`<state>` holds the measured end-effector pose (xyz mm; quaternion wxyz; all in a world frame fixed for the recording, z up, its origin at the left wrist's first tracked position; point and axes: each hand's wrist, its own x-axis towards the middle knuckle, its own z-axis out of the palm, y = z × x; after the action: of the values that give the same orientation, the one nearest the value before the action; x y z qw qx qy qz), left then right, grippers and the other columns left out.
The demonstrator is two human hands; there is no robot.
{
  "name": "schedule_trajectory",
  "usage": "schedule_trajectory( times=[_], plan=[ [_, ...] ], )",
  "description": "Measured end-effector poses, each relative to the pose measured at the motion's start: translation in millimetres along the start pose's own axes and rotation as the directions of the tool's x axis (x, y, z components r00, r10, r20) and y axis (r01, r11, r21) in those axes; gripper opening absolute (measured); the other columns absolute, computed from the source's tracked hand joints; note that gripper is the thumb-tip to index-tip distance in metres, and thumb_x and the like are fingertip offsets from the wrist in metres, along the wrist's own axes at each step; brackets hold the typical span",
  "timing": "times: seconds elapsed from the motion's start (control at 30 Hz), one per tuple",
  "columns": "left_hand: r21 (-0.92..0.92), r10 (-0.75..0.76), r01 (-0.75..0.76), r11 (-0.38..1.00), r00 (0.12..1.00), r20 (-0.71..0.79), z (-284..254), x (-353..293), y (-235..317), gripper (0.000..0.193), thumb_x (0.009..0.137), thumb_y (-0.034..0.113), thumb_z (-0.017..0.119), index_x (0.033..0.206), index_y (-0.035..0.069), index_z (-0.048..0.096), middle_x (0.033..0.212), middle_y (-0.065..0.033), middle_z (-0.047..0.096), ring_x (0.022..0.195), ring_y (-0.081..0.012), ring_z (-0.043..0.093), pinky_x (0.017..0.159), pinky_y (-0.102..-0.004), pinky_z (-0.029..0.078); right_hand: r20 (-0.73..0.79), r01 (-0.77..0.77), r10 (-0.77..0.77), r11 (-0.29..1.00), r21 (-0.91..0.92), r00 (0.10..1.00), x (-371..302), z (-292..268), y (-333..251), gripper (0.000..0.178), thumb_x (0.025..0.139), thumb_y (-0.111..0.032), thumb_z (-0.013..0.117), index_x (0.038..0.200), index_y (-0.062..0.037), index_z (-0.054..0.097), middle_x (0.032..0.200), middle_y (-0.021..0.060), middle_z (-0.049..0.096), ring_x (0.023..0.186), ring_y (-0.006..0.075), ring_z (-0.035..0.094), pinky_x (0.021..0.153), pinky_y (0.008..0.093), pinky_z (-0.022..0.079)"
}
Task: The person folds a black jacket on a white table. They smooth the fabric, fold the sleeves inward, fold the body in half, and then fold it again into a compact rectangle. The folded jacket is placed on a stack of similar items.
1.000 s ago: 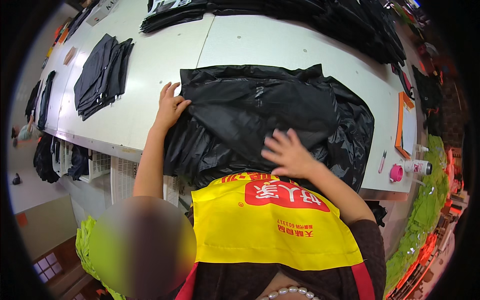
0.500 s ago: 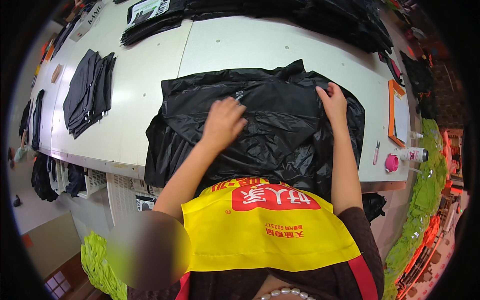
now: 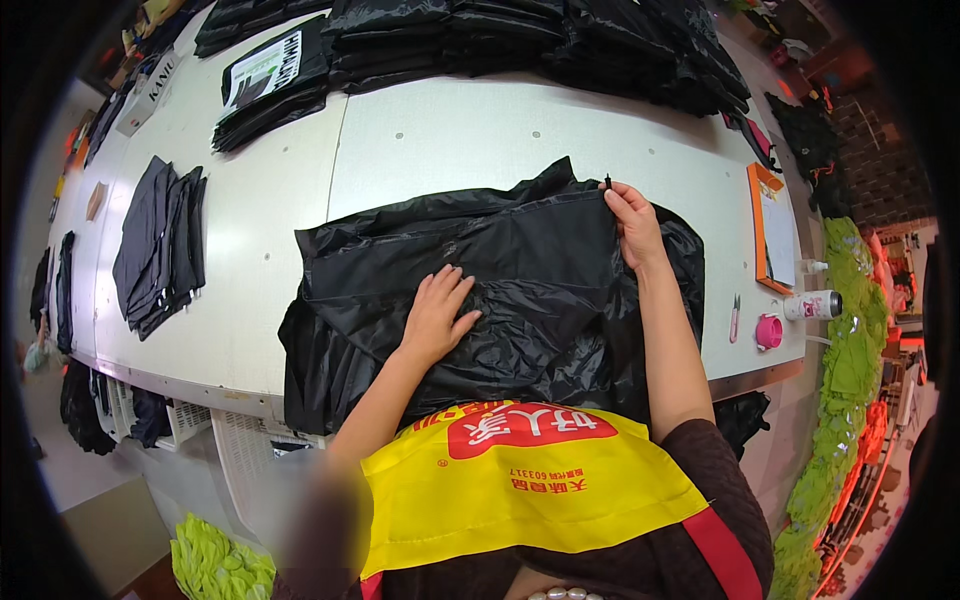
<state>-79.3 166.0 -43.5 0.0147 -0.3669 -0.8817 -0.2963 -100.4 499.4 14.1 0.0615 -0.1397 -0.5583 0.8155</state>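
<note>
A shiny black garment (image 3: 400,270) lies spread and partly folded at the table's near edge, its lower part against my yellow apron. Flat on its middle rests my left hand (image 3: 437,315), with the fingers stretched out. My right hand (image 3: 637,235) is at the garment's far right edge, thumb and fingers pinched on it. A small black tab (image 3: 608,183) sticks up from that pinch; I cannot tell its kind. The cloth to the right of my right wrist is crumpled.
Stacks of folded black garments (image 3: 390,45) line the far side, one topped by a printed sheet (image 3: 265,70). More folded dark pieces (image 3: 160,245) lie left. At right are an orange box (image 3: 762,230), a small cutter (image 3: 735,318), a pink cup (image 3: 769,332) and a bottle (image 3: 812,305).
My right hand has lifted slightly at the far edge and now pinches a small black tab. My left hand has flattened and slid toward me. The view has tilted farther out.
</note>
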Motion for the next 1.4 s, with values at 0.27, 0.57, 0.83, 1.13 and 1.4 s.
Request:
schedule_trajectory(
  times=[0.27,0.57,0.83,1.13,1.4],
  plan=[
    [0.249,-0.468,0.708,0.661,0.648,-0.601,-92,-27,-85,0.052,0.081,0.033,0.064,0.117,-0.003,0.053,0.115,-0.0247,0.054,0.111,-0.039,0.048,0.092,-0.0449,0.038,0.014,0.001,-0.001,1.0,-0.009,1.0,-3,1,-3,0.023,0.087,-0.01,0.06,0.108,-0.0008,0.06,0.096,0.0032,0.064,0.086,0.0099,0.06,0.076,0.0224,0.049],
    [-0.498,-0.938,0.819,0.286,0.346,0.031,-124,-40,-152,0.04,0.074,0.036,0.072,0.076,-0.004,0.064,0.058,-0.0044,0.056,0.048,-0.0136,0.049,0.044,-0.0281,0.039,-0.027,-0.006,0.002,0.986,-0.165,1.0,-1,1,1,0.034,0.085,-0.011,0.062,0.117,-0.0013,0.058,0.109,0.003,0.062,0.097,0.0102,0.056,0.088,0.023,0.043],
    [-0.93,-0.946,0.342,0.135,0.325,-0.018,-108,-36,-126,0.04,0.071,0.001,0.072,0.106,-0.01,0.056,0.089,-0.014,0.064,0.075,-0.0187,0.063,0.065,-0.0275,0.052,-0.064,-0.007,-0.005,0.984,-0.176,0.998,5,-23,25,0.034,0.089,-0.011,0.059,0.121,-0.0019,0.055,0.118,0.0045,0.06,0.096,0.0093,0.057,0.085,0.0207,0.044],
    [-0.96,-0.86,0.038,0.277,0.456,-0.23,-111,-25,-87,0.026,0.08,0.005,0.067,0.103,-0.002,0.059,0.092,-0.0056,0.063,0.076,-0.0096,0.059,0.069,-0.0215,0.049,-0.189,-0.067,-0.029,0.875,-0.479,0.981,11,-45,32,0.038,0.087,-0.017,0.062,0.119,0.0024,0.054,0.11,0.0082,0.061,0.097,0.0139,0.057,0.086,0.0233,0.044],
    [-0.908,-0.825,0.064,0.414,0.449,-0.345,-113,-14,-81,0.02,0.085,0.012,0.064,0.098,-0.003,0.062,0.085,-0.0015,0.063,0.074,-0.0054,0.055,0.066,-0.018,0.045,-0.087,-0.415,-0.77,-0.242,-0.877,0.632,-52,-244,-9,0.053,0.086,-0.039,0.058,0.119,0.0015,0.053,0.114,0.0198,0.058,0.106,0.0342,0.054,0.092,0.0388,0.041]
  ],
)
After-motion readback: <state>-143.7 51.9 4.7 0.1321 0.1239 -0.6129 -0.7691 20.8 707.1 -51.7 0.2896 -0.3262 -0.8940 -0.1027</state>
